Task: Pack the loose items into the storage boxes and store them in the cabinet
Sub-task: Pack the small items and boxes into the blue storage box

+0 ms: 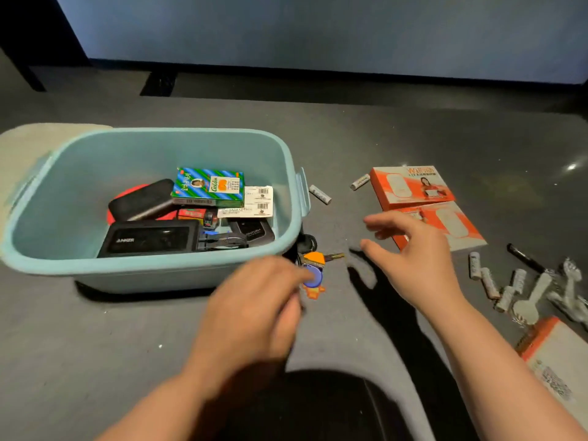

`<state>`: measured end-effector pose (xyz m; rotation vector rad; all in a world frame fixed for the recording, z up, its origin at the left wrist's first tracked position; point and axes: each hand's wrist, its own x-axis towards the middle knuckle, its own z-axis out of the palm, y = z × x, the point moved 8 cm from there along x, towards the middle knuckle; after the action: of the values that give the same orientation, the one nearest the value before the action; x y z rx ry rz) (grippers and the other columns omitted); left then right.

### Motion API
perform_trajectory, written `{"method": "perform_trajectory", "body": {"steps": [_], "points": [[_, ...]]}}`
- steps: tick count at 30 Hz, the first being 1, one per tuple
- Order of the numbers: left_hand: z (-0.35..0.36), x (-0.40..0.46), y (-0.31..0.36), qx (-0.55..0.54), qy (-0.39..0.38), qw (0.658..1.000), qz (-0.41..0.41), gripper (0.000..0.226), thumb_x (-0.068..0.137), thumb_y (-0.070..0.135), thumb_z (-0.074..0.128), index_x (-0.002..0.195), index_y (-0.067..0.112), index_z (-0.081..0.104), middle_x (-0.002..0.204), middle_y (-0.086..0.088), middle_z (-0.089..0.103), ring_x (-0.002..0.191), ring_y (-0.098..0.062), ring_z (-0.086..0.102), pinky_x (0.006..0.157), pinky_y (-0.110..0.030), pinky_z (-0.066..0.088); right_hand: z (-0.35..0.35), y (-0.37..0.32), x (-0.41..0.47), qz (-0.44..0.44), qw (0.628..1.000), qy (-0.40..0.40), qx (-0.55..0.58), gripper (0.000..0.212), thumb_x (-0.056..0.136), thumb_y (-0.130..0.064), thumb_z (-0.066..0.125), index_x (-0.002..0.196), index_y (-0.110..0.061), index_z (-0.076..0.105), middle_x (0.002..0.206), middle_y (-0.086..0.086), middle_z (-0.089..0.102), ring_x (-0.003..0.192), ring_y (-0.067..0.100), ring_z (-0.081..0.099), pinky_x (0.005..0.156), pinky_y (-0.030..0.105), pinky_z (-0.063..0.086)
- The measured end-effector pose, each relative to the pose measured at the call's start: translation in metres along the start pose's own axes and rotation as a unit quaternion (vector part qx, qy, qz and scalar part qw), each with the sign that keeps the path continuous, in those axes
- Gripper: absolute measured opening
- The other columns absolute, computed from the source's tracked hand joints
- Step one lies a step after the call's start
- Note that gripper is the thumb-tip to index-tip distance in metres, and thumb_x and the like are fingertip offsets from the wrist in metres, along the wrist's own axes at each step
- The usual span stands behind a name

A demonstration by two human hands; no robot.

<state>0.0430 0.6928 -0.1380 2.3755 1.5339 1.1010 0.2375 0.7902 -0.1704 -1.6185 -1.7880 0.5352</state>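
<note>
Honestly, left hand (pixel 254 310) looks pinched on the key bunch (pixel 313 272) beside the blue box (pixel 288 154); right hand (pixel 413 262) spread, empty. Lift clear over the rim, drop gently.

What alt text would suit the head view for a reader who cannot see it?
A person's left hand holds a bunch of keys beside a light blue storage box of gadgets and cartons, while the open right hand hovers over the dark floor. Batteries and orange boxes lie loose to the right.
</note>
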Motion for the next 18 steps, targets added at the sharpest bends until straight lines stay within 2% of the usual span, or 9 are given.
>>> {"method": "perform_trajectory", "body": {"steps": [1,3,5,6,9,11,13,15,18], "points": [[0.026,-0.010,0.004,-0.006,-0.052,0.999,-0.011,0.027,0.082,0.014,0.049,0.101,0.011,0.069,0.099,-0.002,0.067,0.094,-0.014,0.055,0.083,-0.024,0.043,0.003,0.003,-0.004,0.000,1.000,-0.007,0.006,0.028,0.074,-0.015,0.075,0.098,-0.029,0.068,0.092,-0.014,0.067,0.083,0.000,0.060,0.076,0.018,0.046],[0.070,-0.020,-0.001,-0.011,-0.139,0.987,-0.080,0.035,0.090,0.020,0.046,0.123,0.018,0.057,0.126,0.004,0.055,0.114,-0.011,0.045,0.095,-0.027,0.039,0.006,0.004,-0.008,-0.006,1.000,-0.019,0.012,0.028,0.075,-0.016,0.074,0.099,-0.029,0.068,0.093,-0.015,0.066,0.082,-0.001,0.060,0.074,0.015,0.044],[0.092,-0.019,-0.012,0.035,-0.144,0.981,-0.124,0.046,0.095,0.027,0.040,0.140,0.024,0.036,0.148,0.007,0.030,0.132,-0.010,0.025,0.107,-0.026,0.028,0.011,0.001,-0.010,-0.015,0.999,-0.035,0.015,0.029,0.076,-0.018,0.074,0.100,-0.032,0.067,0.094,-0.018,0.065,0.083,-0.003,0.058,0.071,0.011,0.042],[0.099,-0.016,-0.017,0.074,-0.143,0.977,-0.136,0.050,0.095,0.028,0.039,0.144,0.023,0.028,0.153,0.005,0.020,0.136,-0.013,0.020,0.108,-0.027,0.025,0.013,-0.001,-0.010,-0.023,0.999,-0.043,0.017,0.029,0.076,-0.019,0.074,0.100,-0.032,0.066,0.094,-0.019,0.064,0.084,-0.004,0.058,0.071,0.010,0.042],[0.112,-0.012,-0.030,0.176,-0.164,0.954,-0.177,0.057,0.096,0.034,0.037,0.147,0.019,0.014,0.157,-0.003,0.008,0.135,-0.021,0.020,0.105,-0.030,0.026,0.013,-0.004,-0.011,-0.047,0.997,-0.056,0.029,0.028,0.076,-0.019,0.073,0.100,-0.032,0.067,0.093,-0.018,0.064,0.084,-0.003,0.058,0.071,0.011,0.044],[0.116,-0.013,-0.032,0.205,-0.170,0.944,-0.194,0.058,0.097,0.033,0.037,0.147,0.018,0.014,0.156,-0.004,0.011,0.133,-0.022,0.024,0.103,-0.030,0.028,0.012,0.000,-0.011,-0.049,0.996,-0.059,0.041,0.027,0.077,-0.020,0.073,0.099,-0.032,0.067,0.092,-0.018,0.064,0.084,-0.003,0.059,0.071,0.013,0.045],[0.116,-0.010,-0.031,0.204,-0.159,0.943,-0.209,0.055,0.093,0.026,0.044,0.143,0.019,0.023,0.150,-0.003,0.024,0.126,-0.023,0.031,0.099,-0.030,0.033,0.011,0.008,-0.007,-0.046,0.996,-0.062,0.052,0.026,0.077,-0.019,0.073,0.098,-0.032,0.067,0.091,-0.018,0.064,0.083,-0.002,0.059,0.071,0.011,0.044],[0.115,-0.006,-0.030,0.170,-0.145,0.950,-0.216,0.054,0.087,0.016,0.050,0.138,0.023,0.033,0.138,0.003,0.037,0.116,-0.022,0.036,0.093,-0.031,0.037,0.013,0.018,0.000,-0.041,0.995,-0.067,0.054,0.026,0.076,-0.017,0.073,0.096,-0.032,0.067,0.089,-0.017,0.065,0.081,-0.002,0.059,0.070,0.010,0.044],[0.110,-0.002,-0.030,0.074,-0.127,0.966,-0.212,0.052,0.081,0.003,0.050,0.129,0.025,0.047,0.124,0.006,0.049,0.106,-0.020,0.041,0.088,-0.032,0.041,0.026,0.031,0.023,-0.030,0.996,-0.082,0.036,0.026,0.077,-0.011,0.067,0.097,-0.028,0.068,0.087,-0.010,0.067,0.078,0.002,0.061,0.072,0.022,0.048]]}}
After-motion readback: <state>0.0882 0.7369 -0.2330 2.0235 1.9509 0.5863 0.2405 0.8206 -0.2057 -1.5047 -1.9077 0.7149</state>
